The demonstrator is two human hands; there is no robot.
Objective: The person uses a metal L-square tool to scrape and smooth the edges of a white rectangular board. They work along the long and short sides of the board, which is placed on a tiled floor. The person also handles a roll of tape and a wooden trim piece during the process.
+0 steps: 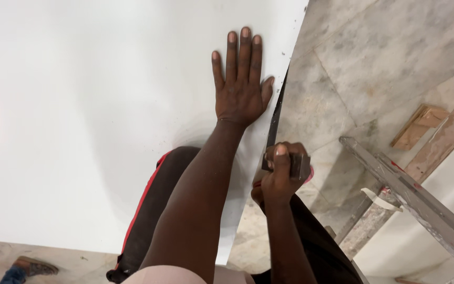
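The left hand (240, 87) is pressing flat, fingers spread, on the white board (90, 115) while the right hand (279, 176), its grip closed around a small block (298, 165), is working along the board's edge.

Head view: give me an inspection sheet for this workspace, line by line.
Surface: large white panel, lying flat, specks of debris near its right edge.
Job's things: small dark block gripped at the panel's right edge; what it is cannot be told.
Clutter: wooden offcut and plank on the floor, metal ladder at right.
Grippers: left hand pressed flat on the panel, fingers spread; right hand closed on the block.
Cables: nothing seen.
Surroundings: grey marbled floor; a sandalled foot at lower left.
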